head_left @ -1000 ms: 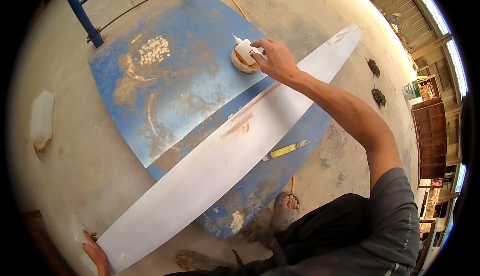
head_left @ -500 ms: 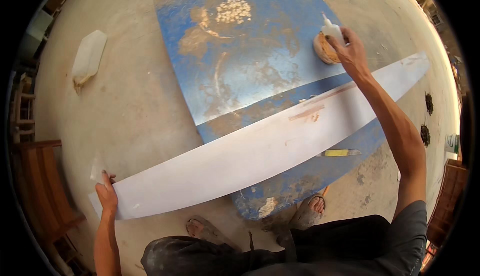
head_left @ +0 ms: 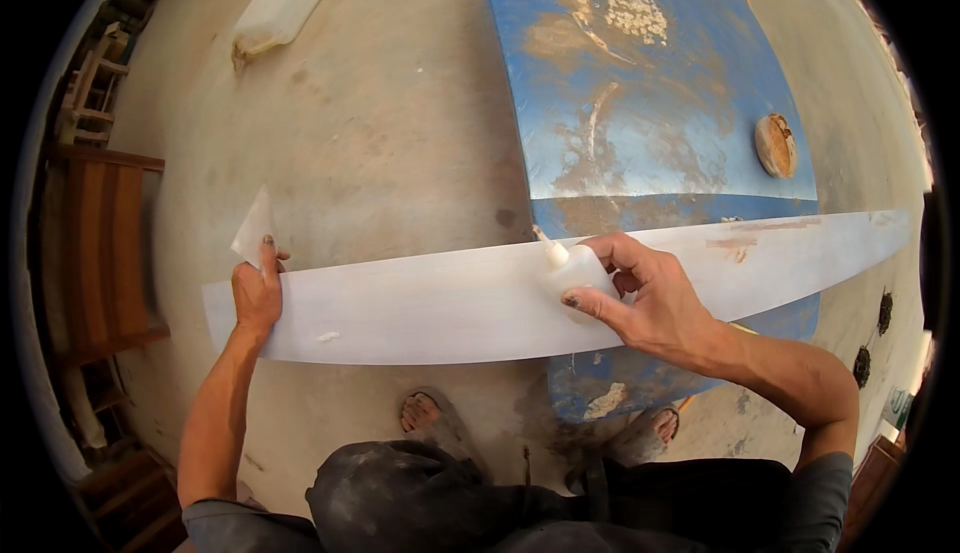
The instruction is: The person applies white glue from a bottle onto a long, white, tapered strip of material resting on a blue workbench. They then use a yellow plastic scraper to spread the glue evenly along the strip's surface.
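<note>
A long white panel with tapering ends lies across the blue work table, its left part jutting past the table's edge. At that left end is my left hand, closed, with a thin translucent triangular piece sticking up from its fingers. My right hand grips a white squeeze bottle over the panel's middle, the nozzle tilted up and leftward. Brownish smears mark the panel's right part, and a small whitish blob sits near its left end.
A round bowl with tan, crusted contents stands at the table's right side. Dried whitish lumps stick to the far tabletop. On the floor at far left lies a white plastic jug; brown wooden furniture stands along the left.
My right hand has brought the squeeze bottle from beside the bowl to above the middle of the panel. The view has shifted leftward. My left hand stays at the panel's left end.
</note>
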Demonstrator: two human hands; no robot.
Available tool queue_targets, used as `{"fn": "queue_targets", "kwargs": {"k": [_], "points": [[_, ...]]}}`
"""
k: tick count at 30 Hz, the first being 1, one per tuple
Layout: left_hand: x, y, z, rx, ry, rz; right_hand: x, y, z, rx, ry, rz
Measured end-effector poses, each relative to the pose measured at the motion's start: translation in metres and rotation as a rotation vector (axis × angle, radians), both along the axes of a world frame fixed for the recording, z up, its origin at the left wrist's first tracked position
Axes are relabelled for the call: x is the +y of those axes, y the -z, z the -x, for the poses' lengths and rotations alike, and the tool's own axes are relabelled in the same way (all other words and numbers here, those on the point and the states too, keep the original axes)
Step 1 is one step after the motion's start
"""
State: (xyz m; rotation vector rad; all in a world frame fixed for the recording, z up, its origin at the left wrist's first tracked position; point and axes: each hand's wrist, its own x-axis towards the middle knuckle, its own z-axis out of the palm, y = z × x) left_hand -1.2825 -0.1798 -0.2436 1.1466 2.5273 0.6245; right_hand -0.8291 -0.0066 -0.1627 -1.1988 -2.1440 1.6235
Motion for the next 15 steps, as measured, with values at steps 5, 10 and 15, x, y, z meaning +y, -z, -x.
{"fn": "queue_targets", "kwargs": {"k": [5,10,15], "points": [[0.002,-0.001,0.000,0.008,0.021,-0.021,-0.025,0.002,0.050,-0.074,-0.150,0.048],[0.000,-0.003,-0.002,-0.026,-0.002,-0.015,-0.037,0.007,0.081,-0.070,-0.198,0.018],[0.000,-0.004,-0.001,-0.005,0.031,-0.027,-0.036,0.004,0.098,-0.153,-0.265,-0.025]]}}
